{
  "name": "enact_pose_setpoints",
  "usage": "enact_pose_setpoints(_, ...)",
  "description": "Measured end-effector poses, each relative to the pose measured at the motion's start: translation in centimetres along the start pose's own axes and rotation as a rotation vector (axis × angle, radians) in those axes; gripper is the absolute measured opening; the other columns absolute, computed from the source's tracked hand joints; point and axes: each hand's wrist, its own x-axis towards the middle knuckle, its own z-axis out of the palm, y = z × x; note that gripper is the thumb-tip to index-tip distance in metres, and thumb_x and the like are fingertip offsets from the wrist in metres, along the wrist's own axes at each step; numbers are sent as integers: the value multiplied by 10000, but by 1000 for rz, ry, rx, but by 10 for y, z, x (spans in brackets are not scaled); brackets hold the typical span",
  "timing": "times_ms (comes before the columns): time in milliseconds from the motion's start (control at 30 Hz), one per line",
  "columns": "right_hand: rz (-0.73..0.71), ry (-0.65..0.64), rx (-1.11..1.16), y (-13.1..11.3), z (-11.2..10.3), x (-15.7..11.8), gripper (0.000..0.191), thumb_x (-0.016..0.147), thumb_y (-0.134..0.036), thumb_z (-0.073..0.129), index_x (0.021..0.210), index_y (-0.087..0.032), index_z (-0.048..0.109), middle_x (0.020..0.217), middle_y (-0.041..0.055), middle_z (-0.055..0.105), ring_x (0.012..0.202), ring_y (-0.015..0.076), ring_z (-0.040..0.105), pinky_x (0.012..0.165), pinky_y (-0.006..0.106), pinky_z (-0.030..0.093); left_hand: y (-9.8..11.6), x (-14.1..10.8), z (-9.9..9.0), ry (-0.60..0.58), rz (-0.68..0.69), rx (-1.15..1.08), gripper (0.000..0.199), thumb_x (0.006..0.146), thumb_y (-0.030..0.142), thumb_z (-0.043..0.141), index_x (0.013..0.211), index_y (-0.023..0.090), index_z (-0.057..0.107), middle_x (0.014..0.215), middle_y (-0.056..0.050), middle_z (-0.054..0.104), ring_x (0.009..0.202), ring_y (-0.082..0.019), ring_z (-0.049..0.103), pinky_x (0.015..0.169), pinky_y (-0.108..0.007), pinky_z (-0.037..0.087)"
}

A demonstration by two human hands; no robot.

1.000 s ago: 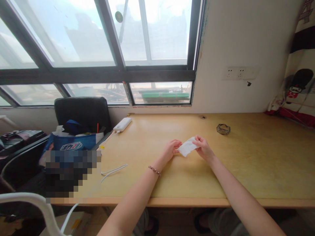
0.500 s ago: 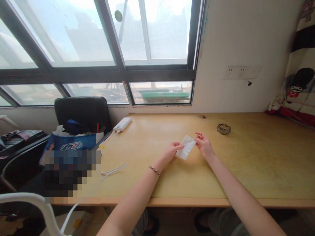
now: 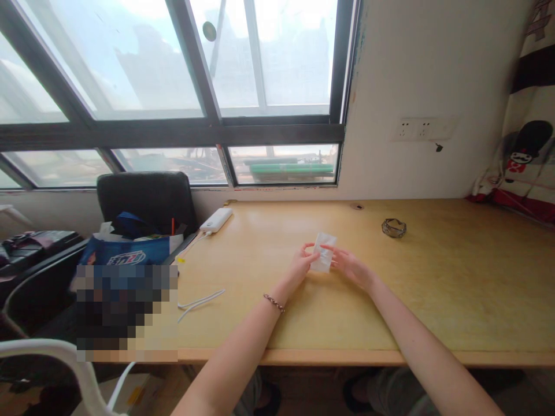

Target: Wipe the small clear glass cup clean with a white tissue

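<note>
A small, thin white rectangle that looks like a folded tissue (image 3: 322,262) is held upright just above the desk, between my two hands. My left hand (image 3: 301,263) pinches its left edge, thumb in front. From the other side, my right hand (image 3: 349,267) has its fingers reaching over the front face and gripping the right edge. Creases show across the white surface. A dark braided bracelet (image 3: 274,303) circles my left wrist.
On the yellow desk (image 3: 455,289) lie a metallic ring-shaped object (image 3: 394,228), a white power bank (image 3: 217,220) and a white cable (image 3: 202,299). To the left, a black chair (image 3: 145,199) carries a blue bag (image 3: 130,251). A patterned curtain (image 3: 531,156) hangs at right.
My right hand has moved left and closed in on the folded tissue, its fingers now across the front. The tissue has turned more upright and shifted slightly left and up.
</note>
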Motion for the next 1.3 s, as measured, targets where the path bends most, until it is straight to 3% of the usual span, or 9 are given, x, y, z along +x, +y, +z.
enact_pose_setpoints(167, 42, -31, -56, 6, 1, 2, 412, 711, -502, 529, 994, -218, 621, 1089, 62, 584, 1023, 226, 502, 878, 377, 366, -5, 0, -2, -69, -10, 38, 911, 596, 282, 697, 1325, 189, 158, 655, -3, 637, 594, -142, 603, 597, -243, 438)
enact_pose_setpoints(500, -73, 206, -56, 0, -3, 4, 442, 701, -567, 488, 1007, -270, 604, 1135, 24, 555, 1024, 217, 500, 839, 347, 392, 8, -6, 5, -88, -46, 88, 945, 586, 303, 698, 1341, 199, 140, 748, -50, 654, 591, -145, 597, 580, -233, 421)
enact_pose_setpoints(600, -89, 244, -38, 2, -5, 5, 427, 720, -553, 474, 1029, -281, 587, 1120, 11, 561, 1025, 214, 495, 848, 360, 387, 13, -9, 6, -148, -59, 112, 788, 615, 330, 666, 1299, 198, 299, 853, -82, 649, 645, -155, 597, 595, -237, 416)
enact_pose_setpoints(700, -114, 282, -15, 3, -8, 6, 394, 738, -523, 467, 1023, -279, 587, 1123, 4, 556, 1030, 208, 488, 853, 358, 387, 11, -10, 6, -181, -83, 183, 488, 649, 340, 619, 1092, 142, 563, 873, -88, 641, 670, -152, 577, 596, -235, 404)
enact_pose_setpoints(767, -123, 312, 17, 3, -11, 6, 392, 740, -512, 471, 1024, -266, 586, 1086, 10, 576, 997, 199, 507, 844, 347, 395, 6, -10, 5, -177, -71, 223, 362, 663, 325, 595, 962, 124, 636, 853, -81, 640, 670, -146, 564, 595, -232, 397)
enact_pose_setpoints(867, -113, 329, 102, 0, -15, 7, 417, 726, -523, 480, 1021, -248, 588, 998, 29, 613, 915, 190, 551, 811, 334, 416, 2, -9, 4, -166, -61, 252, 298, 659, 296, 582, 891, 124, 658, 830, -70, 638, 663, -139, 554, 591, -228, 390)
enact_pose_setpoints(1033, -78, 285, 192, -5, -16, 5, 416, 715, -539, 485, 967, -235, 616, 1001, 47, 617, 934, 188, 553, 828, 323, 411, 2, -8, 3, -161, -84, 227, 278, 633, 228, 552, 866, 119, 657, 766, -60, 632, 639, -136, 547, 580, -226, 391)
enact_pose_setpoints(1167, -1, 201, 131, -4, -12, 3, 433, 713, -544, 483, 932, -206, 640, 1011, 62, 617, 945, 198, 546, 842, 325, 393, 2, -8, 3, -159, -81, 242, 275, 596, 169, 507, 812, 115, 667, 713, -49, 630, 610, -130, 540, 563, -221, 384)
enact_pose_setpoints(1300, -37, 243, 40, -3, -11, 4, 356, 695, -497, 527, 866, -219, 667, 1045, 30, 605, 971, 205, 522, 837, 305, 389, 4, -8, 3, -153, -116, 266, 275, 568, 150, 486, 769, 112, 670, 662, -40, 625, 577, -126, 539, 546, -221, 387)
